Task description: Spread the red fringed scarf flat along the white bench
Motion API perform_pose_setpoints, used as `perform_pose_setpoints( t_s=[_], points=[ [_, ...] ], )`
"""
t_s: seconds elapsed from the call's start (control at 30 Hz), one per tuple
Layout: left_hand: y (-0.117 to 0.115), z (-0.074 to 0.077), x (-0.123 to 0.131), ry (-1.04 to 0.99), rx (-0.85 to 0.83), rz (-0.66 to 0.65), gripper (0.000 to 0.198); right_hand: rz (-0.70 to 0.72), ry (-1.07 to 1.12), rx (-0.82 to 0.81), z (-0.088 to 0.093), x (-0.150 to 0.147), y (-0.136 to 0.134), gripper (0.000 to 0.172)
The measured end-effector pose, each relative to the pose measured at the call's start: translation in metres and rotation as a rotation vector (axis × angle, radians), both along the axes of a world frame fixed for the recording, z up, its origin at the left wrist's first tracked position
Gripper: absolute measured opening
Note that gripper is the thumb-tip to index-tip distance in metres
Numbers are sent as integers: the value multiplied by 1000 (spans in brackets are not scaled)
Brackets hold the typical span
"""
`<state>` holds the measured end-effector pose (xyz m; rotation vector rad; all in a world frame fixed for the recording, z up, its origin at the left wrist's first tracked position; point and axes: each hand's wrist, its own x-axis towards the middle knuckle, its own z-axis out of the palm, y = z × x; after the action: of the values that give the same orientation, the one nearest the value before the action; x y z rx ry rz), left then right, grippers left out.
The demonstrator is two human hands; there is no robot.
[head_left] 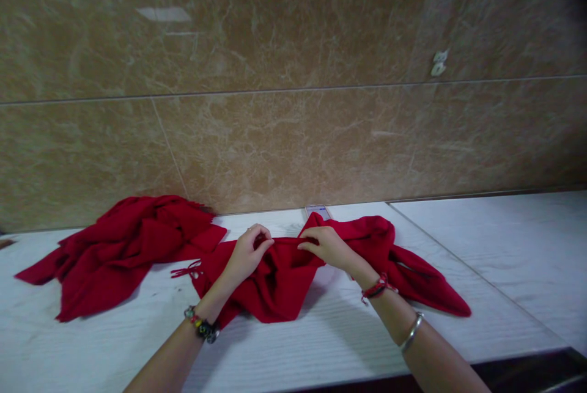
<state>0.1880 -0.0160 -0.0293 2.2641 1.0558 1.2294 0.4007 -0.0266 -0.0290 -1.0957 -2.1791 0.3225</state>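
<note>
A red fringed scarf lies spread and crumpled across the middle of the table, its upper edge lifted between my two hands. My left hand pinches that edge with thumb and forefinger, near the fringed left end. A short way to the right, my right hand grips the same edge, its fingers bent over the cloth. From there the scarf trails to the right in loose folds and ends in a point. Fabric partly hides the fingertips of both hands.
Another red cloth with a fringe lies in a heap at the left. Behind the scarf, a phone rests against the tiled wall. The white table has a seam on the right; its front edge is at lower right.
</note>
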Motion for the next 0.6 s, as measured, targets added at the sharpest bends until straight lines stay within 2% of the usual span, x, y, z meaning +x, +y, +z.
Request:
perform_pose_setpoints(
  t_s=[0.07,0.17,0.33,0.4,0.5,0.57,0.6],
  points=[
    [1,2,-3,53,112,93,5,-4,-19,8,0,0,0,8],
    [0,3,-6,99,261,226,5,-19,-172,15,-5,2,0,9],
    [-1,3,-10,180,486,413,13,-173,-361,47,-11,4,3,10],
    [-1,4,-12,223,522,508,18,-221,-334,108,-8,3,2,8],
    [-1,5,-13,277,493,635,26,-223,-166,234,-1,0,0,7],
    [-1,4,-10,291,485,628,34,-167,-68,275,2,-2,-3,7],
    [-3,3,-8,291,483,581,37,-127,-55,274,3,-3,-4,7]
  ],
)
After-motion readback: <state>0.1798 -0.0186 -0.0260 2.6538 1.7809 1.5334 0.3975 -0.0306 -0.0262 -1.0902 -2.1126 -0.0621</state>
